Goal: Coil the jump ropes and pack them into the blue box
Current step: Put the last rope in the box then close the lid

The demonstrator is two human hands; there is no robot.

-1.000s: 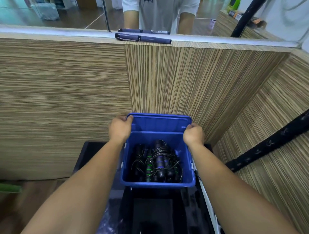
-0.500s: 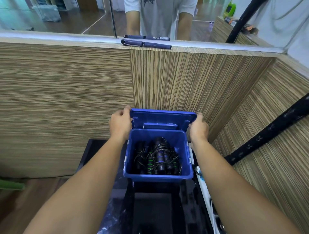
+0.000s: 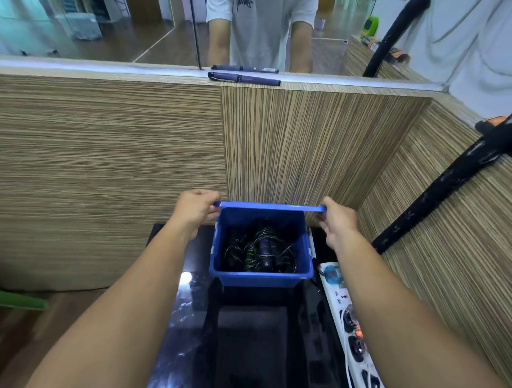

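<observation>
Left hand (image 3: 194, 210) and right hand (image 3: 336, 221) gripping its ends, we are lowering the lid (image 3: 268, 206) from tilted to level; jump ropes (image 3: 260, 249) seemingly packed, blue box (image 3: 260, 275) closing.

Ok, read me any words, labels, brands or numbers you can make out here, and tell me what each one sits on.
No text here reads clearly.
On the shirt print: dark lettering, cut by the frame's top edge, unreadable.
On the farther pen: a white label strip, too small to read.
On the power strip: markings blurred.
On the blue box and the lid: no lettering shows.
</observation>
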